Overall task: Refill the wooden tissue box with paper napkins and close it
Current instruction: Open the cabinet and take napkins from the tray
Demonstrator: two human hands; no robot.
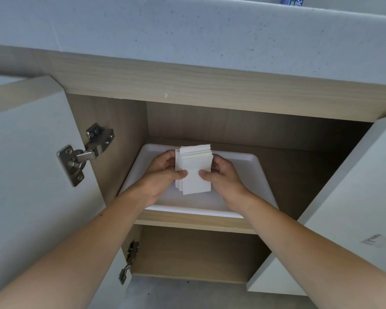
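I see both hands inside the open cabinet, over the white tray (pixel 250 175) on its upper shelf. My left hand (pixel 163 175) and right hand (pixel 223 177) pinch a stack of paper napkins (pixel 194 170) between thumbs and curled fingers, above the tray's middle.

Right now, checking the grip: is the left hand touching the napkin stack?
Touching. The head view shows the left hand with its thumb pressed on the napkin stack.

stack of white paper napkins (pixel 194 169): square-cut, edges slightly fanned, standing on edge and tilted, raised above a white tray (pixel 250 175) on the upper cupboard shelf, centre of scene.
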